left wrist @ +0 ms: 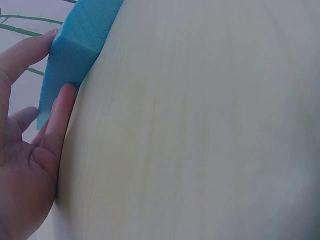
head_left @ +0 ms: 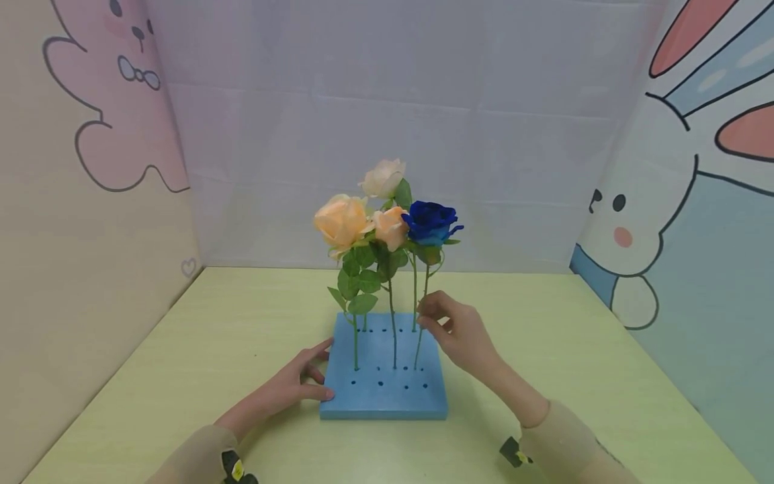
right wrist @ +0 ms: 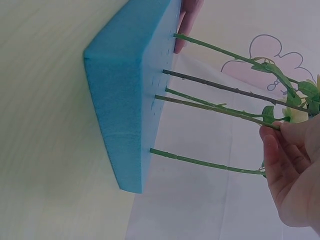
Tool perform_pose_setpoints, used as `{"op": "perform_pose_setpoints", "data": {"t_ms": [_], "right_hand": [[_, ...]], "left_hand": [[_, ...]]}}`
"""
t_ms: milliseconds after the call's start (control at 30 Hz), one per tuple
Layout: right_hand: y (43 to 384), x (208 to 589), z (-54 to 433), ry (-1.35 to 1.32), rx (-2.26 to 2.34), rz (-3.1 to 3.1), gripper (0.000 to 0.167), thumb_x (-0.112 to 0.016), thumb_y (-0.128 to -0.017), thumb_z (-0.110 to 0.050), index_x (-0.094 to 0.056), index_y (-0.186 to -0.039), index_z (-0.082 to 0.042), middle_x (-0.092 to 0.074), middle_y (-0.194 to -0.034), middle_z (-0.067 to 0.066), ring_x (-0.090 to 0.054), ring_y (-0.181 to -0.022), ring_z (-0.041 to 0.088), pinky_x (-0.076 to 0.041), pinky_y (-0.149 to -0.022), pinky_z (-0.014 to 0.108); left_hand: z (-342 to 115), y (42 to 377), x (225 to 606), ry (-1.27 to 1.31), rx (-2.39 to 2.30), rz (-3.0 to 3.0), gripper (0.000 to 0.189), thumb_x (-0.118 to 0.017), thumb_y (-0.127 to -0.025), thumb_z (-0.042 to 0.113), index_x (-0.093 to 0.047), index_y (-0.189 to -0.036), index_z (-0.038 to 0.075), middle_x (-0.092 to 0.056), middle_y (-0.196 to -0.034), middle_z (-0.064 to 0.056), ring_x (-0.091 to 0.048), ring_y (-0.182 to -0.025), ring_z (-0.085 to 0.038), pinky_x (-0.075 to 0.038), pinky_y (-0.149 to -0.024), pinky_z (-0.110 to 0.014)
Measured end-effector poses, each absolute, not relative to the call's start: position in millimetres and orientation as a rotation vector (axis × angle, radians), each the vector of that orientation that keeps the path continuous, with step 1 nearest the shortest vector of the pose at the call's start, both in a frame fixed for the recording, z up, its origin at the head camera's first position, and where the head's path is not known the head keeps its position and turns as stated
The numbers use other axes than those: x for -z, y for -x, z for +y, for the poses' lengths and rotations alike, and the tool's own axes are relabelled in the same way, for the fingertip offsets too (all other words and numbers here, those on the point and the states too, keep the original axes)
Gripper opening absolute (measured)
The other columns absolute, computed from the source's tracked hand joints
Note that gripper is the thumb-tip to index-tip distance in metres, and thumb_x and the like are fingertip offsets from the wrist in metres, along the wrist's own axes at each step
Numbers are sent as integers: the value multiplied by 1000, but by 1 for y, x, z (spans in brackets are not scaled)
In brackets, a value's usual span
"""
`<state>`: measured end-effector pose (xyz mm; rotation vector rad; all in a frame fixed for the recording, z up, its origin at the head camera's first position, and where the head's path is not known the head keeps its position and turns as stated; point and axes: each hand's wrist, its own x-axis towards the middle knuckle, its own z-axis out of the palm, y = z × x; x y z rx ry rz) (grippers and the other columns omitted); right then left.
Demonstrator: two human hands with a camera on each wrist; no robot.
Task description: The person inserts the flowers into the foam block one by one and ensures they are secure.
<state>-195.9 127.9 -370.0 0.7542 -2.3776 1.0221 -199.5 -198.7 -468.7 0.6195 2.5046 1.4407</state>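
A blue foam block (head_left: 387, 400) with small holes in its top stands on the table, several artificial flower stems upright in it. My right hand (head_left: 456, 333) pinches the stem (right wrist: 210, 108) of a blue rose (head_left: 431, 223) between thumb and fingertips, partway up. The lower end of that stem meets a hole at the block's right side. At the block's left edge, my left hand (head_left: 299, 380) touches it with thumb and fingers spread; in the left wrist view the fingertips (left wrist: 68, 92) rest against its side. A peach-yellow rose (head_left: 341, 222), a small peach rose (head_left: 390, 227) and a white rose (head_left: 383, 179) cluster left of the blue one.
Green leaves (head_left: 361, 286) hang thickly around the left stems. The pale yellow table (head_left: 520, 302) runs back to a whitish cloth (head_left: 514, 134). Side walls carry cartoon drawings, one a rabbit (head_left: 635, 215) on the right.
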Motion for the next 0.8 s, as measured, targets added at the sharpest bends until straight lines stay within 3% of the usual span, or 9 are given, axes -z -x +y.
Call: {"op": "perform_pose_setpoints", "data": {"t_ms": [533,800], "right_hand": [[197,371,133,-764,-1107,-2371,14,-68,-92,-10,-64,-105,-12,-75,-93,3,-70,-78,14,-54,-63,22],[198,373,135,-768,-1148,-2380,12,-69,-92,-11,-65,-103,-12,-76,-90,2,-71,-76,13,-55,-66,22]], "left_hand": [[-200,201,472,-614,-1420,2520,98,-79,-81,28,-21,-158,9,-42,-148,-23,-58,-98,-13,-42,-92,-35],[-199,200,469,-632,-1437,2498,98,-79,-82,25,-20,-158,7,-40,-148,-25,-56,-100,-18,-42,-92,-39]]}}
